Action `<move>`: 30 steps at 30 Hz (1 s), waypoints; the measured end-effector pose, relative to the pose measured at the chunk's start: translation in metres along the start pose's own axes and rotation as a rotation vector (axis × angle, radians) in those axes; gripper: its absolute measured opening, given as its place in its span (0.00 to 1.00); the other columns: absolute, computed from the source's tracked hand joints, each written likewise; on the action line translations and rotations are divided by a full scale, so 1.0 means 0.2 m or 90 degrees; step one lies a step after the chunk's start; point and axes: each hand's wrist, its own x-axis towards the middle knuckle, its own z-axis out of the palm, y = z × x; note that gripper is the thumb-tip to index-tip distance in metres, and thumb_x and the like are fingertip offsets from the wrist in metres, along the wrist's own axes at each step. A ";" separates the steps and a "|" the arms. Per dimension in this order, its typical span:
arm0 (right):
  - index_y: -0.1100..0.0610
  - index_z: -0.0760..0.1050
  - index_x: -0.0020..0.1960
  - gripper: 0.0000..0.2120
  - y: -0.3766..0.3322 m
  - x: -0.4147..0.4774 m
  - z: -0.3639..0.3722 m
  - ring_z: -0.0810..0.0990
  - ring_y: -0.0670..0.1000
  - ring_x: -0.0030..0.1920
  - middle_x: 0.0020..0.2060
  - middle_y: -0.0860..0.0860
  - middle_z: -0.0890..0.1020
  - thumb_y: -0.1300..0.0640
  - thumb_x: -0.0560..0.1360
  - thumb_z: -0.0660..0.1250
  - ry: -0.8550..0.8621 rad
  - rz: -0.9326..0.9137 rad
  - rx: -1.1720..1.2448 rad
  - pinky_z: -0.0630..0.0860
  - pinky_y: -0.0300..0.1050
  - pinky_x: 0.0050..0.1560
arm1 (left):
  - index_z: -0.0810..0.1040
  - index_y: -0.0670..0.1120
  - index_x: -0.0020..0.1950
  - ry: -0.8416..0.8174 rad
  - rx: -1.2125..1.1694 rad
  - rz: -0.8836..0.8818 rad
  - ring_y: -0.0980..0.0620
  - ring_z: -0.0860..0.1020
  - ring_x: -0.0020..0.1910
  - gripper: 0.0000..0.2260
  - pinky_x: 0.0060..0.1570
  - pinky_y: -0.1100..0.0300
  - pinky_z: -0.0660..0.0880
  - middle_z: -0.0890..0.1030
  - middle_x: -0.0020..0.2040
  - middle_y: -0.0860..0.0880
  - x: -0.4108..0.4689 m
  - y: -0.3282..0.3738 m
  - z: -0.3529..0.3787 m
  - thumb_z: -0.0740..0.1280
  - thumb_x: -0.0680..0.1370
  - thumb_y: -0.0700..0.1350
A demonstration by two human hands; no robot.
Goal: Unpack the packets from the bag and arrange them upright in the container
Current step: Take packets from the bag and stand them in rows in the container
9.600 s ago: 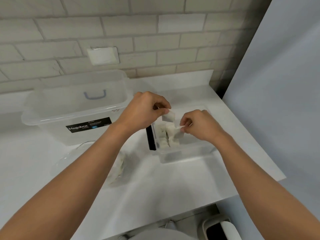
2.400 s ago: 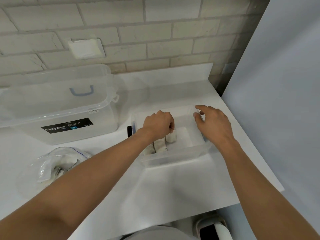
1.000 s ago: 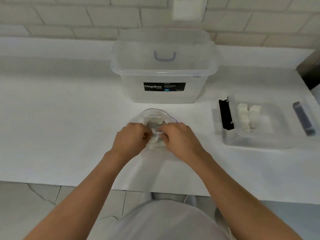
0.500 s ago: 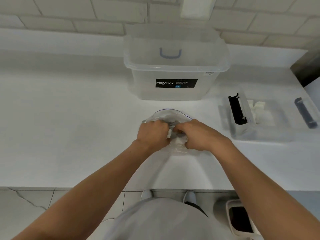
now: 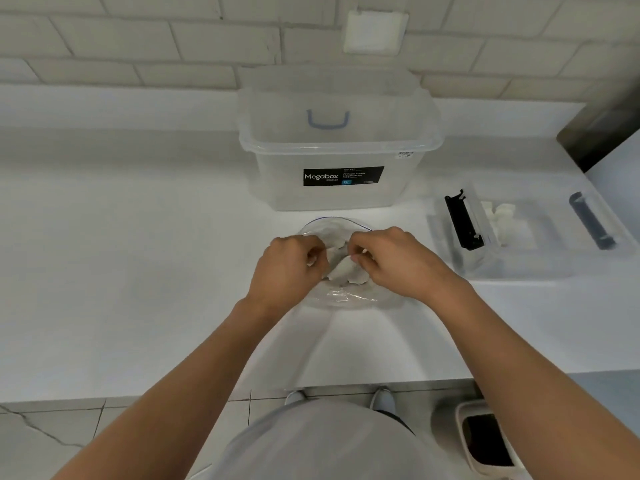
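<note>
A clear zip bag (image 5: 346, 294) lies on the white counter in front of me, with white packets (image 5: 343, 270) showing inside it. My left hand (image 5: 289, 266) grips the bag's left side, fingers curled. My right hand (image 5: 391, 263) pinches a white packet at the bag's opening. To the right stands a low clear container (image 5: 512, 268) with black clips on its ends. A few white packets (image 5: 504, 216) stand upright in its left part.
A tall clear Megabox storage bin (image 5: 339, 147) stands behind the bag against the brick wall. The counter's front edge (image 5: 173, 393) runs just below my forearms. A small bin (image 5: 485, 441) sits on the floor at the lower right.
Both hands left the container and went to the bag. Over the last second they stay at its opening, and the right hand's fingers now pinch a packet.
</note>
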 end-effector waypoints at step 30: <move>0.51 0.86 0.51 0.05 0.13 -0.12 -0.49 0.82 0.45 0.42 0.43 0.44 0.86 0.57 0.77 0.73 0.346 0.025 0.135 0.78 0.42 0.49 | 0.82 0.42 0.53 0.112 -0.500 -0.041 0.48 0.86 0.48 0.05 0.48 0.55 0.83 0.86 0.46 0.46 0.24 0.34 -0.13 0.67 0.82 0.41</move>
